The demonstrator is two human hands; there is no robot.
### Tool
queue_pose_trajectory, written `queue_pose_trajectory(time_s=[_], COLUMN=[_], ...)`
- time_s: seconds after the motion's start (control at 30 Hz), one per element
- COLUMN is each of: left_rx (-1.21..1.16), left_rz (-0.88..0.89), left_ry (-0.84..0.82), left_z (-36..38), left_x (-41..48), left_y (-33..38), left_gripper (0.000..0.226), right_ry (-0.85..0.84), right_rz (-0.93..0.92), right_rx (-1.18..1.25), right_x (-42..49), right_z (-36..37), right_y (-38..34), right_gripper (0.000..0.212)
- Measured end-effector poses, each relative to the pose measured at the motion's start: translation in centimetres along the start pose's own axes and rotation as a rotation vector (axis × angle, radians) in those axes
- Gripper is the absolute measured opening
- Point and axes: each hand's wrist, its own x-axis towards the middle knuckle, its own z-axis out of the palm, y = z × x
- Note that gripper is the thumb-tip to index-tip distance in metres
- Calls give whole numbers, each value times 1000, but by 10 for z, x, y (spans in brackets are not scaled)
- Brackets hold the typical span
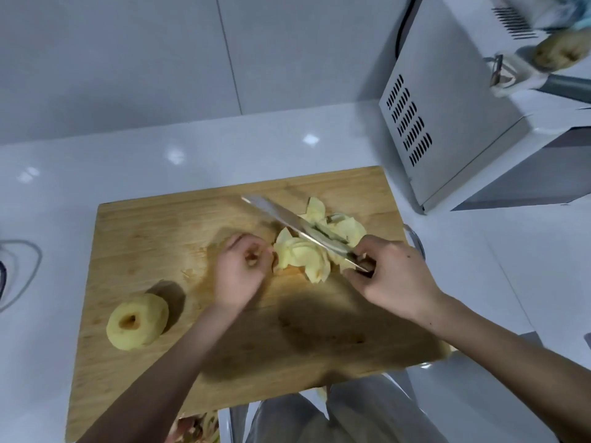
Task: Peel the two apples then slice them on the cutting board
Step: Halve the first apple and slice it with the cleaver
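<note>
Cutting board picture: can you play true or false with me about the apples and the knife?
1. The right hand grips the knife. True.
2. The whole apple still wears red peel. False: it is peeled, pale yellow.
3. Apple slices lie on the cutting board. True.
4. The peeler lies on the cutting board. False: it rests on the microwave.
5. The left hand holds an apple piece. True.

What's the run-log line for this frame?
phase: slicing | right hand: grips knife over slices | left hand: holds apple piece | peeled apple: whole, on cutting board
</note>
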Motion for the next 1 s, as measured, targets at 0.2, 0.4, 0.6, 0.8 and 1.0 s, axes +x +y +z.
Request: queue_pose_trajectory(time_s=[0.2, 0.4, 0.6, 0.8, 1.0], left_rx=[115, 234, 360, 396, 243], left_rz=[507, 564, 622, 297, 40], left_ry=[94, -211, -459, -482, -569], left_z=[-45, 11, 46, 47, 54], left_x=[-18, 3, 8, 27, 47], left_y=[41, 84, 75, 40, 19], left_gripper=[23, 45, 52, 55, 51], right_ry=[51, 138, 155, 94, 43], right_rz=[-97, -246, -294, -171, 29], right_rx=[-150, -203, -316, -335, -318], right_x=[-9, -8, -10, -24, -33], right_z=[1, 12, 10, -7, -49], right_y=[15, 13, 11, 31, 44], right_gripper=[39, 51, 53, 38, 25])
